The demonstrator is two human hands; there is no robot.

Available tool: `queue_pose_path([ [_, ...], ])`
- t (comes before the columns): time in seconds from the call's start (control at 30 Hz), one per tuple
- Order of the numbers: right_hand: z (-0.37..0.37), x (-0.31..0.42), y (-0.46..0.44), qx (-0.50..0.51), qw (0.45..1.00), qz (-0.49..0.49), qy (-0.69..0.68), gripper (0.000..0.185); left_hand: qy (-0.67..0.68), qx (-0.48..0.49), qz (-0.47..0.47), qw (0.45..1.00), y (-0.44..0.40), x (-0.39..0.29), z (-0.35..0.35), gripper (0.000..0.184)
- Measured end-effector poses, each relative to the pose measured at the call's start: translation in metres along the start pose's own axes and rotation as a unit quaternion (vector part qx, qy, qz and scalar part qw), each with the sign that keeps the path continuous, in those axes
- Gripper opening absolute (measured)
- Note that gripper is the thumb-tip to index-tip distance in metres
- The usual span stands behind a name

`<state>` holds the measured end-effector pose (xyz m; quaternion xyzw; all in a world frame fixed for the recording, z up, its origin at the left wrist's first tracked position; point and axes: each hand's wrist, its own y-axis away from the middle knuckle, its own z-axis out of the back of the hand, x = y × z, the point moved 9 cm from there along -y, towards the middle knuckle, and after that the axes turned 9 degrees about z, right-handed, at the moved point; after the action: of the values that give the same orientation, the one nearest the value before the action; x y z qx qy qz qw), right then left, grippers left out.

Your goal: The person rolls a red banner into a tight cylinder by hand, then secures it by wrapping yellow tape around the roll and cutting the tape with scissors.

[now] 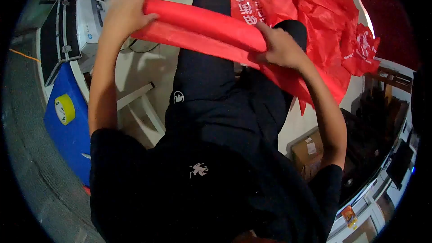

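A long red cloth banner [211, 24], partly wound into a flat roll, stretches across my knees. At the roll's left end is my left hand [128, 6], its fingers spread and pointing away from me; the thumb touches the red cloth. My right hand [283, 47] grips the roll's other end, with the thumb on top and the fingers partly hidden. From there the loose part of the banner falls in crumpled folds onto the floor at the upper right, where white printed characters show.
A yellow tape roll [65, 109] lies on a blue surface [67, 141] to my left. Beyond it stand a white box [91, 20] and a black case with metal edges [63, 36]. A cardboard box [308, 150] sits on the floor to my right.
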<state>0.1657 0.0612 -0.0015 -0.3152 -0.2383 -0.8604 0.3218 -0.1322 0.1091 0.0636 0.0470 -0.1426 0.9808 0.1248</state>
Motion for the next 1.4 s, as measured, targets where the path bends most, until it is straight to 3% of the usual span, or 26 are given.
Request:
queue_pose_path([
  [0.03,0.016,0.009,-0.002,-0.019,0.994,-0.016,0.108,0.063,0.006,-0.001,-0.001,1.0,-0.01,-0.021,0.012,0.079],
  [0.07,0.027,0.013,-0.001,-0.036,0.976,-0.03,0.215,0.061,0.139,0.02,-0.105,0.985,-0.016,-0.063,0.027,0.077],
  [0.1,0.038,0.009,-0.002,-0.088,0.968,0.011,0.236,0.059,0.268,0.038,-0.204,0.941,-0.015,-0.095,0.042,0.075],
  [0.13,0.045,0.013,-0.005,-0.086,0.967,0.006,0.242,0.059,0.274,0.034,-0.206,0.939,-0.022,-0.106,0.041,0.075],
  [0.2,0.076,0.042,0.0,-0.184,0.91,0.06,0.367,0.052,0.273,0.112,-0.199,0.935,-0.047,-0.126,0.015,0.069],
  [0.23,0.087,0.046,0.001,-0.183,0.91,0.05,0.369,0.052,0.249,0.182,-0.187,0.933,-0.064,-0.128,0.005,0.066],
  [0.27,0.098,0.06,0.005,-0.208,0.87,0.078,0.44,0.041,0.252,0.182,-0.196,0.93,-0.072,-0.134,0.009,0.066],
  [0.3,0.105,0.071,0.008,-0.229,0.823,0.108,0.508,0.032,0.23,0.163,-0.192,0.94,-0.08,-0.142,0.021,0.05],
  [0.33,0.105,0.059,0.009,-0.231,0.822,0.104,0.51,0.032,0.207,0.144,-0.187,0.95,-0.085,-0.147,0.029,0.034],
  [0.37,0.102,0.045,0.015,-0.265,0.794,0.111,0.535,0.038,0.252,0.02,-0.216,0.943,-0.079,-0.152,0.045,0.029],
  [0.4,0.095,0.035,0.022,-0.299,0.764,0.118,0.559,0.046,0.251,0.018,-0.221,0.942,-0.069,-0.159,0.028,0.029],
  [0.47,0.061,0.02,0.029,-0.259,0.784,0.073,0.56,0.044,0.179,0.048,-0.176,0.967,-0.054,-0.165,-0.022,0.063],
  [0.57,0.004,-0.003,0.046,-0.227,0.852,0.048,0.469,0.042,0.222,0.079,-0.184,0.954,-0.007,-0.182,-0.038,0.05],
  [0.67,-0.009,0.014,0.059,-0.221,0.887,-0.008,0.405,0.052,0.208,0.086,-0.191,0.955,0.016,-0.189,-0.033,0.051],
  [0.73,-0.008,0.018,0.068,-0.254,0.91,-0.024,0.328,0.062,0.147,0.105,-0.157,0.971,0.018,-0.191,-0.029,0.068],
  [0.97,-0.011,-0.013,0.056,-0.234,0.901,-0.051,0.363,0.068,0.115,0.086,-0.159,0.977,0.028,-0.208,-0.038,0.072],
  [1.07,-0.006,-0.038,0.04,-0.17,0.939,-0.065,0.291,0.072,0.22,0.136,-0.144,0.955,0.01,-0.204,-0.045,0.076],
  [1.4,0.03,-0.061,0.052,-0.167,0.944,-0.055,0.28,0.095,0.206,0.068,-0.135,0.967,-0.015,-0.181,-0.052,0.076],
])
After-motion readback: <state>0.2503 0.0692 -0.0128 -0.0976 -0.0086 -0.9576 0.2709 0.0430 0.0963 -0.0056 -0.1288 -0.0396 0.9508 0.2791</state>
